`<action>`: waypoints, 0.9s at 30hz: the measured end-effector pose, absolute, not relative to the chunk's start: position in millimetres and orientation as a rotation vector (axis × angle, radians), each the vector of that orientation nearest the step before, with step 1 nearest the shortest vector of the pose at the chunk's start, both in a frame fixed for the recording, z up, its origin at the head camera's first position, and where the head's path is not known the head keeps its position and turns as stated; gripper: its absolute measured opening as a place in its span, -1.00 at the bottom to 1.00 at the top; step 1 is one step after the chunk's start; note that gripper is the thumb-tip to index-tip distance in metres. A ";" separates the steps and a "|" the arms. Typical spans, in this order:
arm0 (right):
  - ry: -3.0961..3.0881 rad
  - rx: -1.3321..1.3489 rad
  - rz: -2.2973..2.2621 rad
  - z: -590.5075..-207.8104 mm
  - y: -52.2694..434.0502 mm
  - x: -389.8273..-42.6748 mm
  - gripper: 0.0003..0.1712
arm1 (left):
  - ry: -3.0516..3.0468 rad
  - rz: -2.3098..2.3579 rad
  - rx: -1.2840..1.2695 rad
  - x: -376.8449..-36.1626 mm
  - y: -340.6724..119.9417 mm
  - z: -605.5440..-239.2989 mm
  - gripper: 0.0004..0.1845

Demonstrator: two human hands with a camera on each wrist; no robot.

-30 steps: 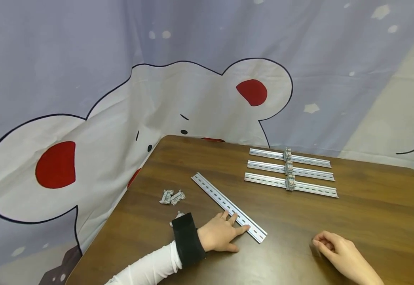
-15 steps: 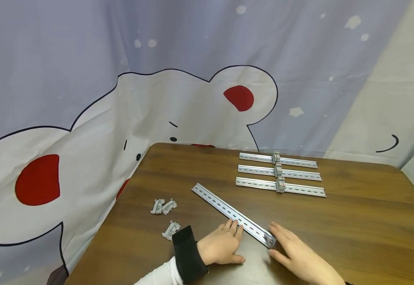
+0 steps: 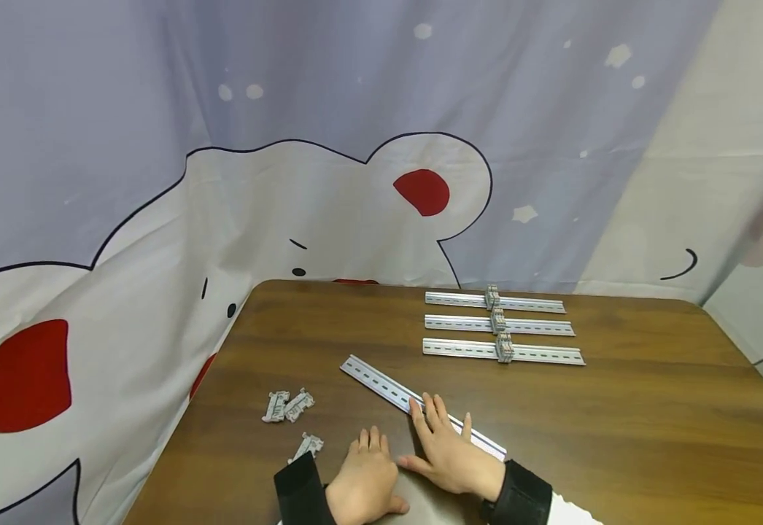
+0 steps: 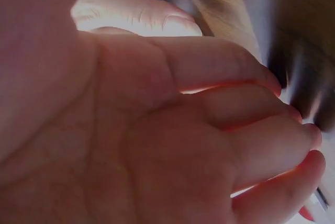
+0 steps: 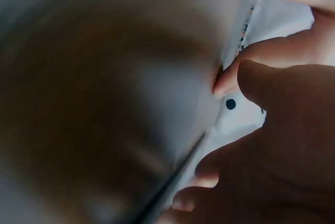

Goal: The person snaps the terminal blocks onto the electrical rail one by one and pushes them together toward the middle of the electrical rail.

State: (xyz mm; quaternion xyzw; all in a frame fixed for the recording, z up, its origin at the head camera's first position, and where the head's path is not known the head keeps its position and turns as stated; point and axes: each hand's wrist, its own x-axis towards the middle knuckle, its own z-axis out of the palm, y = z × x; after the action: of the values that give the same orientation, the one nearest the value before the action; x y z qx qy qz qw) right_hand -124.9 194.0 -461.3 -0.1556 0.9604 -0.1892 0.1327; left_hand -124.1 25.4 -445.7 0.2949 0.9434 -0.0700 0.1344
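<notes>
Two hands: both lie low on the table [image 3: 618, 408], side by side at its near edge, your black cuffs just behind them.
Right hand [image 3: 450, 456]: your fingers [image 3: 435, 412] are stretched out straight and slightly spread, pressing flat on the near half of the loose rail [image 3: 381, 386]; nothing is curled round it.
Left hand [image 3: 365, 485]: your fingers are straight and close together, palm down on the wood, thumb out toward the right hand; it touches only the table, just left of the rail.
Loose rail: this slotted metal strip runs on a slant from under your right fingers away to the far left, flat on the table.
Clips by your left fingers: one small grey clip [image 3: 307, 445] lies just left of your left fingertips; a pair of grey clips [image 3: 287, 405] lies a little farther out, touching each other.
Mounted rails: beyond your right fingertips, well apart from them, three rails [image 3: 500, 324] lie parallel; each carries one clip block [image 3: 503, 347] near its middle.
Backdrop: a curtain [image 3: 329, 197] with a cartoon bear hangs behind the table.
Wrist views: both are blurred and show little beyond palm and fingers.
</notes>
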 end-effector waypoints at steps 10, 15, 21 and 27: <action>2.685 -0.545 -0.412 -454.7 241.6 -125.0 0.08 | 2.667 -0.103 0.811 -132.0 19.2 -440.4 -0.06; 2.601 -0.750 -0.488 -452.1 274.9 -130.3 0.01 | 2.746 0.019 0.855 -134.6 16.7 -437.9 0.03; 2.504 -0.885 -0.576 -450.2 298.5 -133.7 -0.16 | 2.722 0.108 0.936 -135.6 23.6 -443.1 0.00; 2.629 -0.928 -0.398 -450.7 308.3 -127.8 -0.35 | 2.714 0.076 0.974 -133.0 34.0 -451.7 -0.05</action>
State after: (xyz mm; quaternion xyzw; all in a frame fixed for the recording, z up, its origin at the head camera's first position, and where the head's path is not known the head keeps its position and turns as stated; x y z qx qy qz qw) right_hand -127.8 308.3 -450.7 -0.3253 0.9211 -0.1395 0.1620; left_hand -133.0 34.0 -451.7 0.3349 0.9331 0.0261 0.1284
